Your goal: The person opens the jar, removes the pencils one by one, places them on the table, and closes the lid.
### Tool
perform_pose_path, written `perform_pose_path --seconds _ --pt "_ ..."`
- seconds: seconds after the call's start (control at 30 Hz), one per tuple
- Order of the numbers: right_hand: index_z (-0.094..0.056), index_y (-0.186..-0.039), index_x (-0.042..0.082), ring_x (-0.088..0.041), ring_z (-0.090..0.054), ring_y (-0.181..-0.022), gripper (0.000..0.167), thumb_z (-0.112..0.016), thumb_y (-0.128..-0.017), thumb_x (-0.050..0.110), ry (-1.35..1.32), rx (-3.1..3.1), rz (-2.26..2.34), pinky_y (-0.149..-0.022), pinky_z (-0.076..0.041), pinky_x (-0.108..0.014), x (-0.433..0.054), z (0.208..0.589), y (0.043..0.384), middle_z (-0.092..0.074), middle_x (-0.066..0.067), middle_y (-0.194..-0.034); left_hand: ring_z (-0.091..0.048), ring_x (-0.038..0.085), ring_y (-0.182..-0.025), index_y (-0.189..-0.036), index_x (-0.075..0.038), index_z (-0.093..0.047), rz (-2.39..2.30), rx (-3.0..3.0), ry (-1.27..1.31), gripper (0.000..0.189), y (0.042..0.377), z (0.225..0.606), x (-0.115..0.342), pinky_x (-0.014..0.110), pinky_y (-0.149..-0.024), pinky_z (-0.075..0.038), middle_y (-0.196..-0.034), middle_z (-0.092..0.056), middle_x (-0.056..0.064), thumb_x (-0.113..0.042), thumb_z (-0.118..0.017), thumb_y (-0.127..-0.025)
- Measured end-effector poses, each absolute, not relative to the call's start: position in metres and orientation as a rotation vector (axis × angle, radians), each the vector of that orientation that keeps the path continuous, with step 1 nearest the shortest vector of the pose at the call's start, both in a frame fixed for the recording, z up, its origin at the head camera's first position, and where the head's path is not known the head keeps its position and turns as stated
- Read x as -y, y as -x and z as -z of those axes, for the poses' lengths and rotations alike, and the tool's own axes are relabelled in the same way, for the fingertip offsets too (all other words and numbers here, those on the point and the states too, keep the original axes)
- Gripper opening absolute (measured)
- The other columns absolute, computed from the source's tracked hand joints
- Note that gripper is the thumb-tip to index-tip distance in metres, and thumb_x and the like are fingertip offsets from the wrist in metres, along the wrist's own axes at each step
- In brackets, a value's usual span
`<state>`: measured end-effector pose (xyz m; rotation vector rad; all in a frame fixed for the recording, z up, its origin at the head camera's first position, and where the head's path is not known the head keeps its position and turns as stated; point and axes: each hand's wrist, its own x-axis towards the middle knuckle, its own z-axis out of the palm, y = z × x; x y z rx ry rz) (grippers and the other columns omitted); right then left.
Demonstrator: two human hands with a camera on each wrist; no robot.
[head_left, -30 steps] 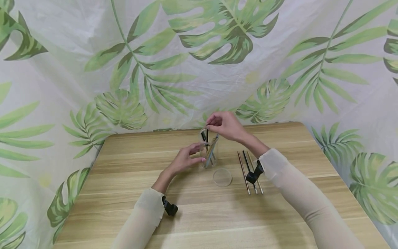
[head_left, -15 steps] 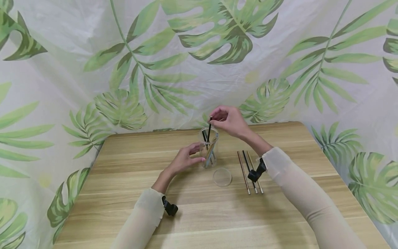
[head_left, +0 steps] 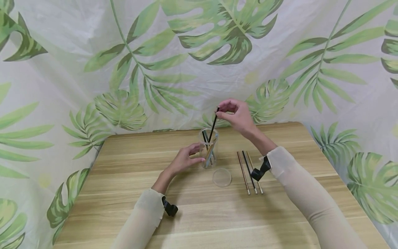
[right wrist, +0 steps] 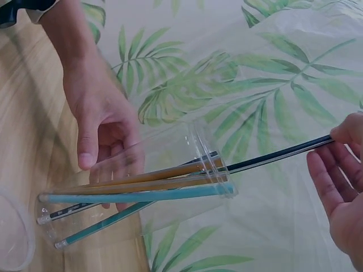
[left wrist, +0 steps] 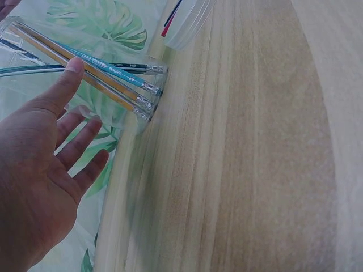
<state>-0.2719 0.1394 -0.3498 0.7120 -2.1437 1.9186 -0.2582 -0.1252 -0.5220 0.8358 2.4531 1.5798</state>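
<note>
A clear plastic jar (head_left: 216,157) stands upright on the table, with several pencils inside: tan ones, a light blue one (right wrist: 170,195) and dark green or black ones. My left hand (head_left: 185,159) holds the jar from the left, thumb on the near wall and fingers behind it. Above the rim, my right hand (head_left: 237,117) pinches the upper end of a black pencil (head_left: 214,123) between thumb and fingers. That pencil slants to the right, its lower part still within the jar. In the left wrist view the left thumb overlaps the pencils (left wrist: 113,85) through the jar's wall.
A round clear lid (head_left: 222,177) lies flat just in front of the jar. To its right, three pencils, reddish-brown (head_left: 243,173), black (head_left: 247,167) and tan (head_left: 250,160), lie side by side on the wooden table (head_left: 199,214). A leaf-patterned cloth (head_left: 186,86) hangs behind the table.
My right hand has risen and moved right, drawing the black pencil further up out of the jar and tilting it. The left hand and jar have stayed in place.
</note>
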Motion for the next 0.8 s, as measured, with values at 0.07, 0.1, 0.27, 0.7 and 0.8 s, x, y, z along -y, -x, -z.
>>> perform_pose_path --seconds 0.07,0.1,0.27,0.7,0.8 --pt "-0.073 -0.105 -0.001 -0.016 -0.074 -0.083 0.014 -0.078 -0.092 -0.004 -0.699 2.058 -2.008 -0.077 -0.065 -0.026 -0.140 0.349 0.272 -0.076 -0.003 -0.090 -0.060 0.041 -0.136 -0.151 0.004 -0.052 -1.574 -2.456 -0.834 0.071 0.258 0.522 0.125 0.049 -0.117 -0.049 -0.148 -0.061 0.023 -0.011 -0.085 -0.091" --pt "-0.073 -0.104 0.001 -0.015 -0.074 -0.083 0.015 -0.077 -0.092 -0.006 -0.696 2.012 -2.054 -0.077 -0.065 -0.027 -0.141 0.349 0.272 -0.076 -0.003 -0.090 -0.060 0.041 -0.136 -0.151 0.004 -0.051 -1.572 -2.457 -0.834 0.071 0.258 0.522 0.125 0.049 -0.117 -0.049 -0.148 -0.060 0.023 -0.011 -0.085 -0.091" --pt "-0.070 -0.104 -0.001 -0.015 -0.073 -0.079 0.020 -0.071 -0.091 -0.016 -0.678 1.826 -2.223 -0.077 -0.067 -0.032 -0.142 0.344 0.271 -0.074 -0.003 -0.089 -0.060 0.041 -0.136 -0.152 0.004 -0.051 -1.568 -2.459 -0.836 0.071 0.257 0.522 0.125 0.049 -0.117 -0.049 -0.149 -0.060 0.023 -0.011 -0.085 -0.091" --pt "-0.065 -0.107 -0.011 -0.017 -0.072 -0.079 0.019 -0.066 -0.092 -0.021 -0.566 1.514 -2.413 -0.074 -0.067 -0.030 -0.152 0.329 0.267 -0.074 -0.007 -0.088 -0.059 0.040 -0.137 -0.152 0.002 -0.052 -1.572 -2.457 -0.839 0.070 0.257 0.520 0.125 0.050 -0.118 -0.048 -0.149 -0.060 0.022 -0.012 -0.085 -0.092" --pt "-0.069 -0.104 -0.006 -0.017 -0.073 -0.081 0.019 -0.070 -0.091 -0.019 -0.556 1.470 -2.439 -0.074 -0.067 -0.030 -0.156 0.327 0.267 -0.074 -0.008 -0.089 -0.060 0.040 -0.137 -0.151 0.002 -0.053 -1.583 -2.454 -0.830 0.070 0.256 0.520 0.125 0.048 -0.118 -0.048 -0.148 -0.061 0.022 -0.010 -0.085 -0.091"
